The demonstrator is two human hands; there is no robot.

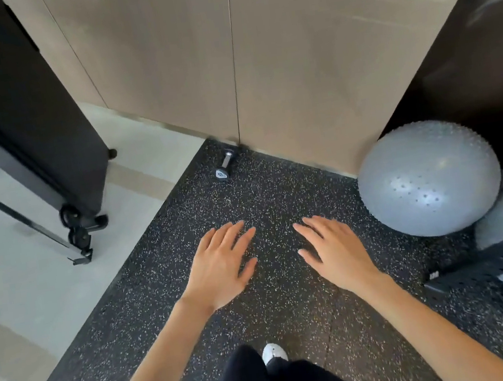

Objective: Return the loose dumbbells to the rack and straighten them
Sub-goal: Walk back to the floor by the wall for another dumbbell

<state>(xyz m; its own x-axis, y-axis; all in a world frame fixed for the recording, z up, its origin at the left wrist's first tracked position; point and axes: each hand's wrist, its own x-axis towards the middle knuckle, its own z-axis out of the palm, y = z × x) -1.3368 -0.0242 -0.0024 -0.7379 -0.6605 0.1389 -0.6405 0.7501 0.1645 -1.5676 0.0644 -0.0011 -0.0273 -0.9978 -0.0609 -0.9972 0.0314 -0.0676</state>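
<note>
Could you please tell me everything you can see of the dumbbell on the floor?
The dumbbell is small, with a shiny metal-looking handle and a dark near head bearing a pale emblem; the far head is indistinct. It lies on its side on the speckled black mat, its far end at the foot of the beige wall; contact there is unclear.

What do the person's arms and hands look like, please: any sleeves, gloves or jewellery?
The left hand and right hand wear no gloves, rings or watch. The left forearm and right forearm are bare, with no sleeve in view.
</note>
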